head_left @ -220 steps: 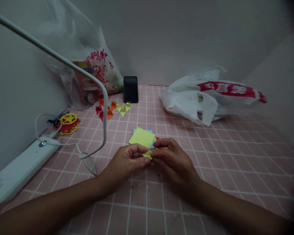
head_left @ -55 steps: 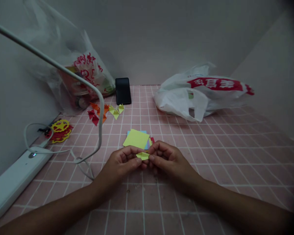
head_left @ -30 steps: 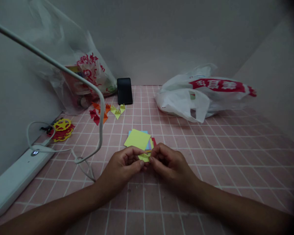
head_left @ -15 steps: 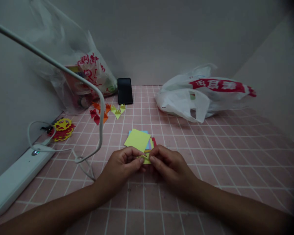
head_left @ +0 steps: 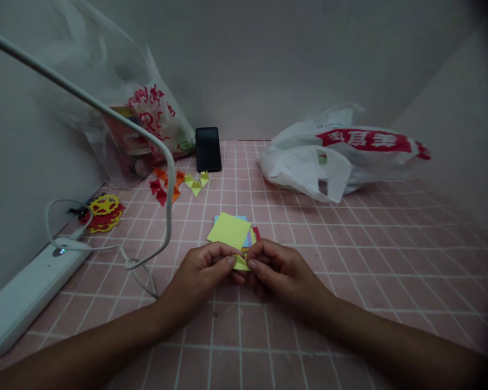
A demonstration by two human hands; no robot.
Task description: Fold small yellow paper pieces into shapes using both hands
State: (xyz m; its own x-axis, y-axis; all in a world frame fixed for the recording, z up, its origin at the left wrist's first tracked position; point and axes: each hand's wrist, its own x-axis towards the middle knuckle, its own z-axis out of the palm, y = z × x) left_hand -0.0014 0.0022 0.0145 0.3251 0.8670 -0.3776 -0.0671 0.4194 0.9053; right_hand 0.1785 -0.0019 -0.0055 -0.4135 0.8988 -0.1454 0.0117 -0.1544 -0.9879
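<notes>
Between my two hands is a small folded piece of yellow paper (head_left: 241,263), mostly covered by the fingers. My left hand (head_left: 211,266) pinches its left side with thumb and forefinger. From the right, my right hand (head_left: 274,266) grips the other side in the same way. Just beyond the fingertips lies a stack of coloured paper squares, with a yellow sheet (head_left: 229,229) on top and blue, purple and red edges showing under it. Farther back on the left are folded yellow paper pieces (head_left: 196,183), and beside them folded orange and red paper pieces (head_left: 158,192).
A black phone (head_left: 208,149) leans near the back wall. A filled clear plastic bag (head_left: 158,116) stands back left, a white plastic bag (head_left: 305,168) back right. A white power strip (head_left: 36,292), a cable (head_left: 168,206) and red-yellow cutouts (head_left: 104,206) are on the left.
My fingers have shifted slightly on the folded yellow paper, and a bit more of its creased face shows. Both hands stay in the same place; the view has moved slightly.
</notes>
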